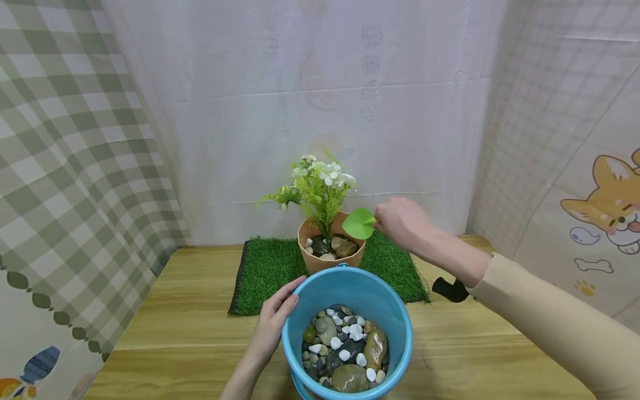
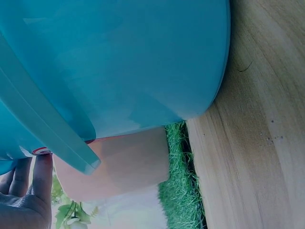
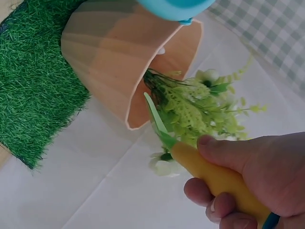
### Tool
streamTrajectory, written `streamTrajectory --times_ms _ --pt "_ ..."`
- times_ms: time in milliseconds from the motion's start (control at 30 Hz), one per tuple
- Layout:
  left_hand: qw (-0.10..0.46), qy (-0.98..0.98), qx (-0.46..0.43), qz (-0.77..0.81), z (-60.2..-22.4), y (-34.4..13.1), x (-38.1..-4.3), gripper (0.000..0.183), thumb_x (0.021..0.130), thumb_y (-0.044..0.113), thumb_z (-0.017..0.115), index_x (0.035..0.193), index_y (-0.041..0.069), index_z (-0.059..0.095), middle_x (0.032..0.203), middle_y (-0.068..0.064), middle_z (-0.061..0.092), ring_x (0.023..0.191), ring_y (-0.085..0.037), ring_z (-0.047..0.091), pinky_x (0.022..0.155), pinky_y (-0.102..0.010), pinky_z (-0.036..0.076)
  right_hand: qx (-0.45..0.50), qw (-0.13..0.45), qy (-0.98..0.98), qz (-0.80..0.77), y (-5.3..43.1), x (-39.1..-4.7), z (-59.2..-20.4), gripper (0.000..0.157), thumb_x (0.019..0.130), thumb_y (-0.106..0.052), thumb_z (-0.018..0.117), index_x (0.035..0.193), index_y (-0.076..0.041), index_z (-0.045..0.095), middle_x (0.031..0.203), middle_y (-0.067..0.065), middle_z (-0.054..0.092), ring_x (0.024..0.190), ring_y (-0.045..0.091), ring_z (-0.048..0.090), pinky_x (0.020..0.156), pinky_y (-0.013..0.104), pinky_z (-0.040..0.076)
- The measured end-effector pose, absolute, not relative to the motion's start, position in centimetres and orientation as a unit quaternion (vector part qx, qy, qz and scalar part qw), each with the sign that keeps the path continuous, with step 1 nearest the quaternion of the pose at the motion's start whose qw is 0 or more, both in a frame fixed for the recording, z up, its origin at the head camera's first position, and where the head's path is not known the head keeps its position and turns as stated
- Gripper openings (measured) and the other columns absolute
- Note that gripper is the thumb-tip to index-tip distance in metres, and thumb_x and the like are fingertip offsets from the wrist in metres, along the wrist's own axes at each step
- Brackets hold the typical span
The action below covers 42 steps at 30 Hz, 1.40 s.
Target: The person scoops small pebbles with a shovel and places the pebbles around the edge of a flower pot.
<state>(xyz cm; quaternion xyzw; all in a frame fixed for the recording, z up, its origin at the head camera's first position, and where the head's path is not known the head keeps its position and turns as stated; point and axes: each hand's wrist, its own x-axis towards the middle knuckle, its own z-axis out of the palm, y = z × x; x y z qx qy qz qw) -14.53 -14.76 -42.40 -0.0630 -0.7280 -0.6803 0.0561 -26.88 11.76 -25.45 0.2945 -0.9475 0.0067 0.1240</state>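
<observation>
My right hand (image 1: 405, 222) grips the yellow handle (image 3: 214, 176) of a small toy trowel (image 1: 359, 224). Its green blade hangs over the right rim of a terracotta-coloured flowerpot (image 1: 320, 265). In the pot, a plant with white flowers (image 1: 320, 191) stands among several stones (image 1: 345, 248). A light-blue bucket (image 1: 387, 311) is in front of the pot, with wet pebbles and larger stones (image 1: 350, 379) at its bottom. My left hand (image 1: 270, 322) rests against the bucket's left side, fingers extended just below the rim; the left wrist view shows the bucket's handle (image 2: 52, 119) hanging beside them.
Under the pot lies a green artificial-grass mat (image 1: 267, 278) on a wooden table (image 1: 190, 328). A white cloth (image 1: 225, 139) hangs close behind it. Green checked cloth (image 1: 75, 128) closes off the left, and a dog-printed cloth (image 1: 540, 233) the right.
</observation>
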Motion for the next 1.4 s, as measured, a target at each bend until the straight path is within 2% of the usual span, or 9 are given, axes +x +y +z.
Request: streamTrajectory --times_ms 233,433,533,700,833,967,1133,1400 --pt "0.057 -0.730 -0.060 -0.679 -42.4 -14.8 -14.5 0.044 0.110 0.021 0.050 0.150 0.004 0.056 0.148 -0.023 0.062 0.132 -0.039 0.065 0.098 -0.036 0.063 0.335 0.153 -0.929 0.027 13.1 -24.5 -25.1 0.025 0.097 -0.018 0.074 0.073 -0.010 0.075 0.058 -0.003 0.060 0.055 0.012 0.050 0.055 0.028 0.044" --pt "0.058 -0.731 -0.058 -0.677 -42.4 -14.8 -14.4 0.044 0.110 0.021 0.050 0.150 0.004 0.056 0.148 -0.023 0.062 0.131 -0.039 0.065 0.098 -0.037 0.063 0.365 0.191 -0.911 0.025 13.9 -22.3 -25.0 0.018 0.094 -0.019 0.077 0.077 -0.013 0.076 0.063 -0.002 0.066 0.058 0.011 0.055 0.056 0.033 0.049" --pt "0.059 -0.733 -0.057 -0.676 -42.4 -14.8 -14.4 0.044 0.110 0.021 0.050 0.150 0.004 0.056 0.148 -0.023 0.062 0.132 -0.040 0.065 0.098 -0.037 0.063 0.385 0.213 -0.897 0.028 14.2 -21.3 -24.9 0.021 0.094 -0.019 0.078 0.074 -0.016 0.072 0.063 -0.004 0.064 0.058 0.010 0.057 0.056 0.033 0.050" --pt "0.057 -0.734 -0.055 -0.674 -42.5 -14.9 -14.4 0.044 0.110 0.022 0.049 0.151 0.003 0.056 0.150 -0.023 0.061 0.134 -0.042 0.063 0.099 -0.038 0.063 0.417 0.244 -0.875 0.021 14.8 -19.7 -25.1 0.020 0.093 -0.020 0.080 0.075 -0.020 0.070 0.060 -0.006 0.056 0.056 0.008 0.054 0.051 0.026 0.045" --pt "0.057 -0.736 -0.058 -0.672 -42.4 -15.0 -14.5 0.045 0.111 0.023 0.049 0.151 0.004 0.055 0.151 -0.022 0.060 0.135 -0.042 0.062 0.100 -0.040 0.063 0.438 0.256 -0.862 0.015 15.1 -18.6 -25.4 0.008 0.090 -0.020 0.082 0.085 -0.020 0.076 0.061 -0.007 0.057 0.054 0.006 0.053 0.050 0.022 0.045" --pt "0.058 -0.736 -0.059 -0.672 -42.4 -15.0 -14.5 0.045 0.111 0.023 0.049 0.152 0.004 0.055 0.151 -0.022 0.060 0.136 -0.042 0.062 0.101 -0.039 0.063 0.454 0.252 -0.855 -0.001 15.2 -17.8 -25.7 0.005 0.090 -0.021 0.083 0.089 -0.020 0.078 0.062 -0.007 0.056 0.054 0.005 0.053 0.051 0.021 0.046" --pt "0.057 -0.736 -0.057 -0.672 -42.3 -15.0 -14.5 0.045 0.111 0.021 0.048 0.152 0.003 0.054 0.151 -0.022 0.060 0.135 -0.041 0.062 0.100 -0.038 0.063 0.460 0.213 -0.862 -0.024 15.1 -17.1 -26.2 0.008 0.092 -0.024 0.081 0.087 -0.023 0.075 0.063 -0.008 0.055 0.055 0.005 0.052 0.051 0.020 0.045" --pt "0.055 -0.735 -0.061 -0.673 -42.3 -14.9 -14.5 0.045 0.111 0.023 0.048 0.152 0.004 0.054 0.152 -0.022 0.059 0.136 -0.043 0.062 0.100 -0.039 0.063 0.485 0.164 -0.856 -0.067 15.1 -17.2 -27.4 0.008 0.090 -0.029 0.082 0.085 -0.027 0.076 0.067 -0.009 0.063 0.058 0.005 0.058 0.052 0.022 0.045"
